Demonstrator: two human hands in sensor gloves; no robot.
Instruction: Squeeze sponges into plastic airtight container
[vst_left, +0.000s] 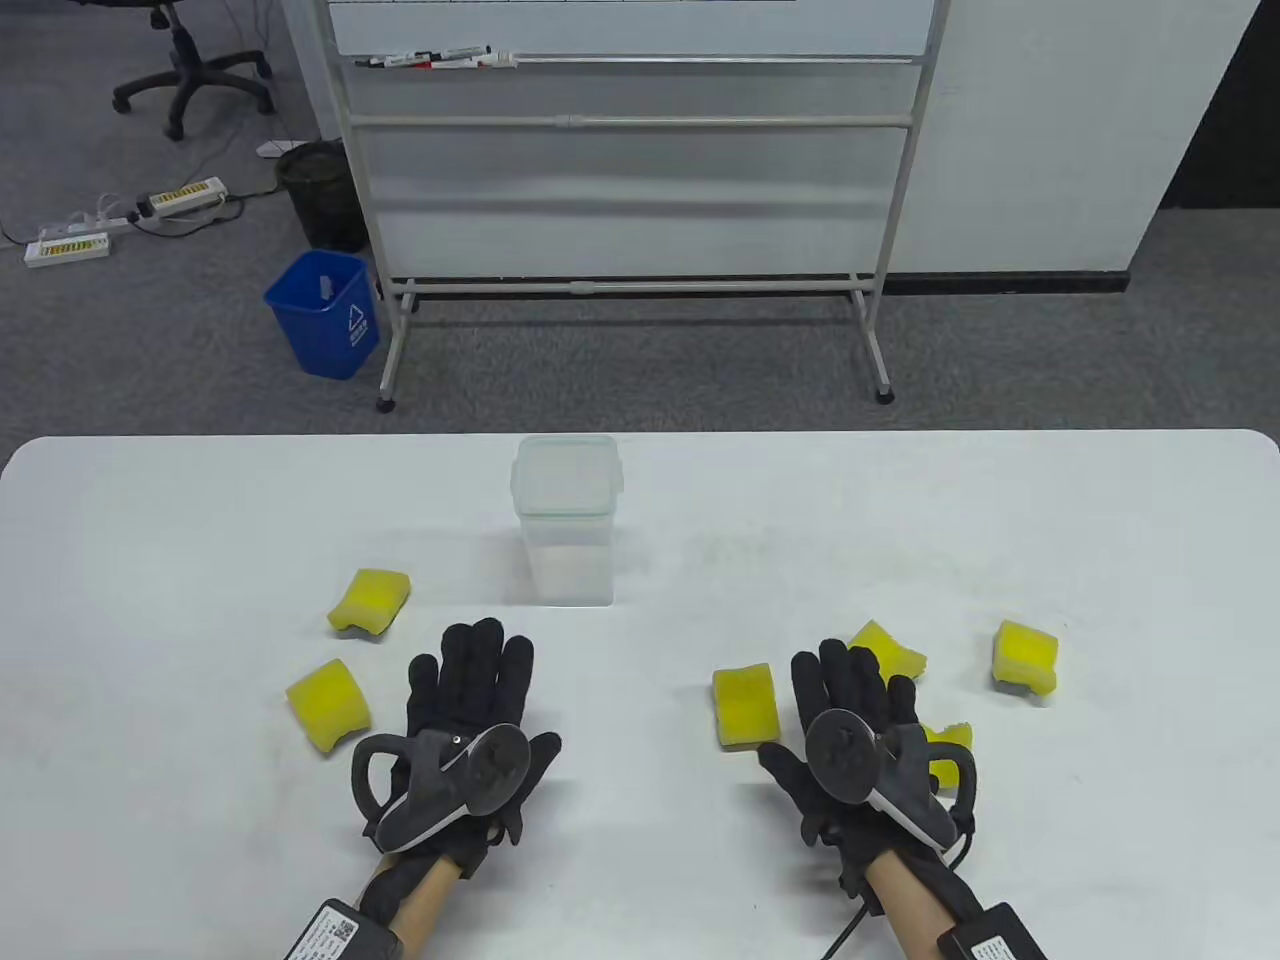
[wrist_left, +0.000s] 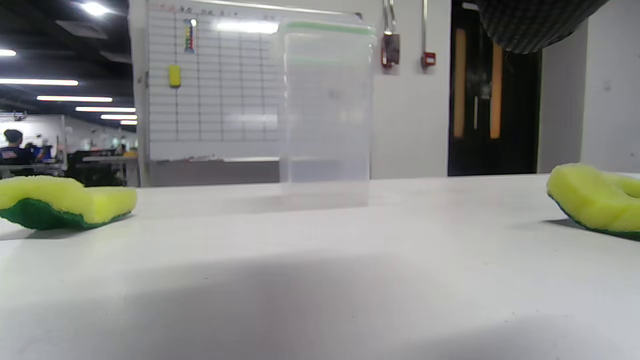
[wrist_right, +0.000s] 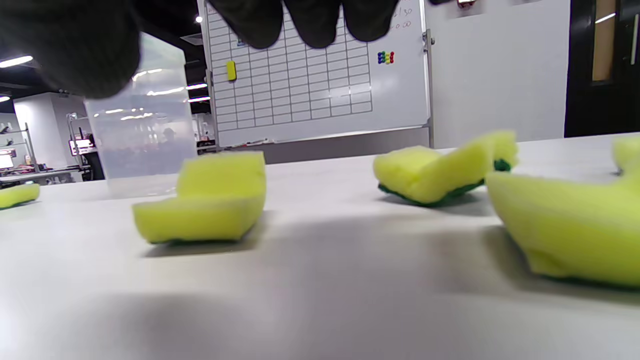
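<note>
We see the white bench (vst_left: 640, 880) with both hands flat, palms down, fingers spread, gripping nothing. Left hand (vst_left: 470, 735) sits left of centre; right hand (vst_left: 860, 745) right of centre. Trackers cover the backs of both, so the knuckles are hidden.

Container (vst_left: 565, 520) stands upright near the far edge, roughly centred, beyond the left hand's fingertips. Lid looks on in the table view (green seal line at the rim), but its clear walls make the inside hard to read; it looks empty as far as we can tell. In the left wrist view it's blurred against the whiteboard (wrist_left: 210, 85).

Six sponges, all loose on the bench:
- far-left sponge (vst_left: 369, 602), left of the container
- near-left sponge (vst_left: 329, 704), just beside the left hand
- middle sponge (vst_left: 746, 707), just beside the right hand's thumb side
- upper sponge (vst_left: 888, 649), partly behind the right fingertips
- hidden sponge (vst_left: 948, 752), mostly covered by the right tracker; we can't tell if the hand touches it
- far-right sponge (vst_left: 1026, 656), apart from the hand

Right wrist view: fingertips (wrist_right: 320, 20) hang in from the top, thumb blurred at the left corner, and the nearest sponge there is cut off by the right edge. Left wrist view shows only a sliver of glove at top right.
</note>
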